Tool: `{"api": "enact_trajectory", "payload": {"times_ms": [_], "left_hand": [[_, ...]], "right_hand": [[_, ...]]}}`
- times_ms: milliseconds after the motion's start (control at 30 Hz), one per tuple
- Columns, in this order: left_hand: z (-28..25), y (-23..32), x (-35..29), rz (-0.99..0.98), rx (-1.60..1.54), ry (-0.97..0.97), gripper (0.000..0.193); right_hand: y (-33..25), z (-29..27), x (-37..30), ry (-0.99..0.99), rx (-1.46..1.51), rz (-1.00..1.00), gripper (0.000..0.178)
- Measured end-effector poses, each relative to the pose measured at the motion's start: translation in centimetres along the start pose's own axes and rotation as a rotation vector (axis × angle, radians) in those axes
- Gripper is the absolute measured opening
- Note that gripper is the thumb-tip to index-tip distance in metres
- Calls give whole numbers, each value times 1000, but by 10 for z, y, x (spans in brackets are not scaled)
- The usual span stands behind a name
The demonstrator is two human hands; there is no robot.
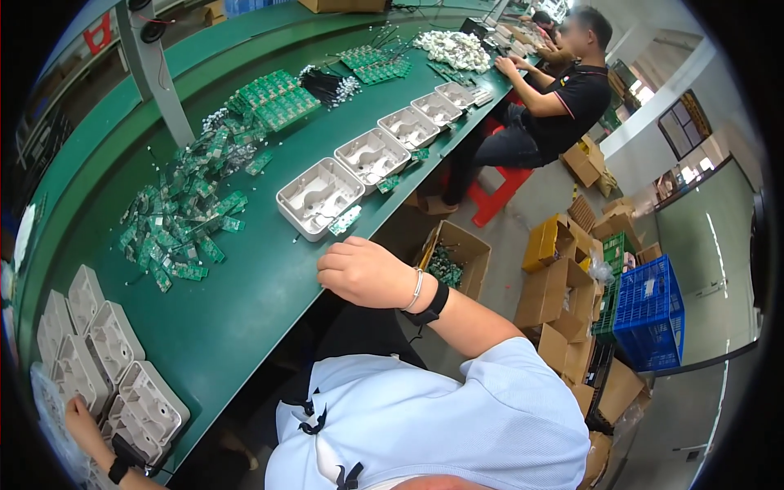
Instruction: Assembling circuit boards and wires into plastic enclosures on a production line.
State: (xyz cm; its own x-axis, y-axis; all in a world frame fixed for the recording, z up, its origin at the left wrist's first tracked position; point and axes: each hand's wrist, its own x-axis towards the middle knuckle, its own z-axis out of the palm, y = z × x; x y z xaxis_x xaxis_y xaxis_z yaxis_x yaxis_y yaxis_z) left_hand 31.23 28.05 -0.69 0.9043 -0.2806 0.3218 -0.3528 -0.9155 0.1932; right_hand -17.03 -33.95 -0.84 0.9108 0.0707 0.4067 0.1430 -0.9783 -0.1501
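Observation:
My left hand (80, 418) is at the lower left, its fingers closed at the lower edge of a white plastic housing (77, 371) in a group of similar housings. Part of its grip is hidden. My right hand (357, 272) is curled, back upward, at the near edge of the green bench (253, 306). Its palm side is out of sight, so I cannot tell if anything is in it. Just beyond it, a small circuit board with white parts (345, 220) leans against an open white housing (320, 196). Several such housings stretch away in a row, with boards beside them.
Loose circuit boards (175, 220) form a heap at the bench's middle left, below board panels (278, 98) and black wires (327, 86). White parts (453, 51) are piled farther off. A person (572, 90) sits at the bench. Cardboard boxes (559, 298) and a blue crate (651, 314) stand right.

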Motion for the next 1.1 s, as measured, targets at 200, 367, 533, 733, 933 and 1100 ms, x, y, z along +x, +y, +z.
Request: {"api": "enact_trajectory", "payload": {"times_ms": [200, 367, 533, 733, 933, 1100], "left_hand": [[-67, 93, -44, 104, -15, 159, 33], [-125, 234, -117, 229, -111, 44, 20], [-108, 362, -160, 508, -164, 64, 8], [-65, 391, -186, 568, -231, 45, 8], [-26, 391, -181, 538, -147, 39, 12], [-7, 387, -172, 557, -111, 64, 14]], "right_hand": [[-3, -9, 8, -5, 34, -12, 12], [-9, -24, 39, -68, 100, 4, 13], [-5, -35, 62, 105, 134, 111, 15], [1, -17, 124, 91, 316, 365, 26], [4, 39, 184, 43, 545, 350, 43], [-7, 48, 239, -72, 1137, 537, 49]]}}
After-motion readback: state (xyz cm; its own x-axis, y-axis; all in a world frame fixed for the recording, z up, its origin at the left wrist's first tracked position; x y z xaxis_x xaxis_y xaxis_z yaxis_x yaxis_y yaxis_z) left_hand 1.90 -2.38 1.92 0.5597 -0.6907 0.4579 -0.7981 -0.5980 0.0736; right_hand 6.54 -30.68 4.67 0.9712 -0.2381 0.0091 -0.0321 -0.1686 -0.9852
